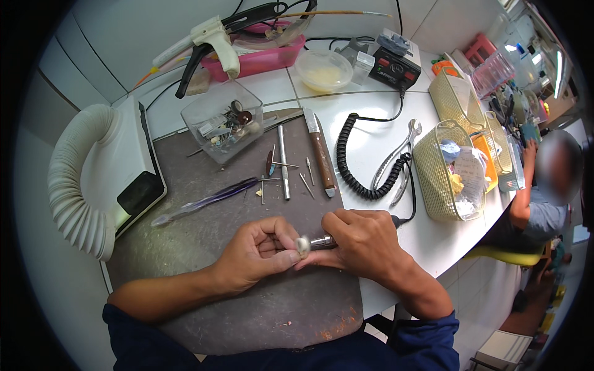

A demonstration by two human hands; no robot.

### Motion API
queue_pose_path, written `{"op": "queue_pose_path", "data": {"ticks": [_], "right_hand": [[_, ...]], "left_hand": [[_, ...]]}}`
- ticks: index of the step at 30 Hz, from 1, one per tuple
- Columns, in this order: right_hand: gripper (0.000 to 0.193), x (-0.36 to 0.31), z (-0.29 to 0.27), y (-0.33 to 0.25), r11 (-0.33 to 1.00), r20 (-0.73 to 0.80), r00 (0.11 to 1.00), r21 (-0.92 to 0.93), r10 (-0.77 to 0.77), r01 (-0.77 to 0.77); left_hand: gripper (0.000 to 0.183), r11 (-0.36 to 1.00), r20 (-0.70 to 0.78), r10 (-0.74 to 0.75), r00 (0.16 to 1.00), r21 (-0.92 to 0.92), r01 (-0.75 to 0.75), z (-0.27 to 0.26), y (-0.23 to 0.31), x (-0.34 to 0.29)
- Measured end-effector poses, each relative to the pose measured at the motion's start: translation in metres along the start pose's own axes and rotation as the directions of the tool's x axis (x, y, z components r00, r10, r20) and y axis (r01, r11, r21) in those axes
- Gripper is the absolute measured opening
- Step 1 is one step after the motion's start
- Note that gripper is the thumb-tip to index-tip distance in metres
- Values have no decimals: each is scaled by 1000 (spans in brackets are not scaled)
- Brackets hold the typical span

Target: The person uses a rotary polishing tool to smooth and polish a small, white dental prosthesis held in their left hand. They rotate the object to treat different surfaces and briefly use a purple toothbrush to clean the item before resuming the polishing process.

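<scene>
My right hand [365, 242] is wrapped round a rotary handpiece [320, 242], its metal nose pointing left and its black cord leaving behind the hand. A blurred, pale round polishing head [302, 245] sits at the nose's tip. Against it, my left hand [258, 250] is closed in a pinch, thumb and fingers together; what they hold is too small and covered to make out. Both hands are above the dark grey mat [247, 321]. Just beyond lie a toothbrush [207, 201] with a purple handle, a thin metal rod [283, 162] and several small rotary bits [307, 185].
A white ribbed suction hose [68, 185] arches at left. Behind the mat stand a clear bin of bits [223, 133], a wooden-handled knife [322, 154] and a pink basket [266, 65] under a glue gun [216, 40]. Right are a coiled cord [346, 167], pliers [396, 164], cream baskets [433, 179] and a seated person [544, 210].
</scene>
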State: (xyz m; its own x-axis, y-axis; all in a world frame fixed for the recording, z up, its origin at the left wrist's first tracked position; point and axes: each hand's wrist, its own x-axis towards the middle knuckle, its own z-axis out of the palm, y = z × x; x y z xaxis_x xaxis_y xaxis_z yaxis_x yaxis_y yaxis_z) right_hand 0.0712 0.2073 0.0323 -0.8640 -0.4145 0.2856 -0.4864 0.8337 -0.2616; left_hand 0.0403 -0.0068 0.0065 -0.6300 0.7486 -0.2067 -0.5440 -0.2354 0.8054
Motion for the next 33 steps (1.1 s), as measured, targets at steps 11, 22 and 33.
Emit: {"op": "queue_pose_path", "data": {"ticks": [11,22,33], "right_hand": [[61,-1,-1,2,999,-8,999,9,-44,44],[59,-1,-2,4,997,-23,998,30,-67,68],[60,1,-4,5,996,-31,997,50,-66,68]], "left_hand": [[16,999,39,8,999,-37,-6,0,1,2],[14,997,26,-30,999,-72,32,1,1,3],[14,993,81,-36,996,-109,44,-3,2,5]]}}
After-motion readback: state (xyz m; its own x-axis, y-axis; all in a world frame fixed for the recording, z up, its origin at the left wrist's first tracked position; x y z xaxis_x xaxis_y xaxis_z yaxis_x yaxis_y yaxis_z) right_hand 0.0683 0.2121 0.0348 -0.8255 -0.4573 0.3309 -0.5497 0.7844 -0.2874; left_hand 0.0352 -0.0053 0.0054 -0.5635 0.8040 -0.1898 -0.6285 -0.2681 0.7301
